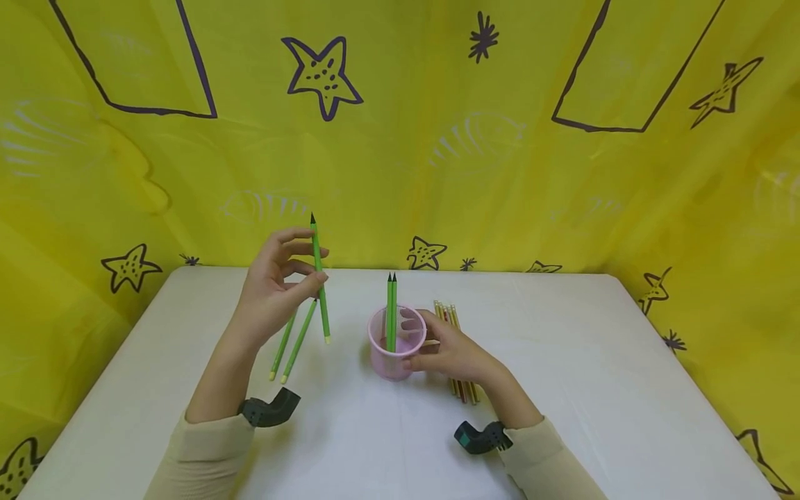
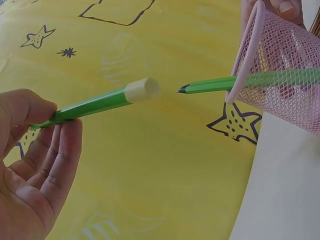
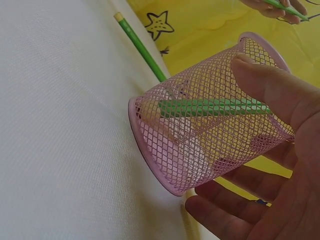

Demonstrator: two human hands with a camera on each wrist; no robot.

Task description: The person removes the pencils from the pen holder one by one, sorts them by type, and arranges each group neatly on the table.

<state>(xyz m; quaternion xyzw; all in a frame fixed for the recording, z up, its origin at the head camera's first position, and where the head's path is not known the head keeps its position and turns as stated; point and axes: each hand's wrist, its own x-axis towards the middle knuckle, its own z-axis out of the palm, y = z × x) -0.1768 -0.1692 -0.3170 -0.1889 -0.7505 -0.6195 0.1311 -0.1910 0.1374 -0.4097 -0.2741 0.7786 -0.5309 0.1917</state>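
My left hand (image 1: 269, 285) pinches a green pencil (image 1: 323, 312) between thumb and fingers, above the table. Its black point is up and its pale eraser end hangs down, to the left of a pink mesh pencil cup (image 1: 384, 367). My right hand (image 1: 456, 354) grips that cup from the right side, thumb near the rim in the right wrist view (image 3: 270, 82). Two green pencils (image 2: 210, 85) stand inside the cup, dark points above its rim. Below my left hand, two more green pencils (image 1: 298, 342) lie on the table, eraser ends toward me.
Several gold-and-red striped pencils (image 1: 462, 391) lie side by side on the white table (image 1: 594, 389), partly hidden behind my right hand. A yellow curtain (image 1: 400, 160) with drawn stars hangs along the table's back and sides. Each wrist wears a dark camera mount (image 1: 271, 408).
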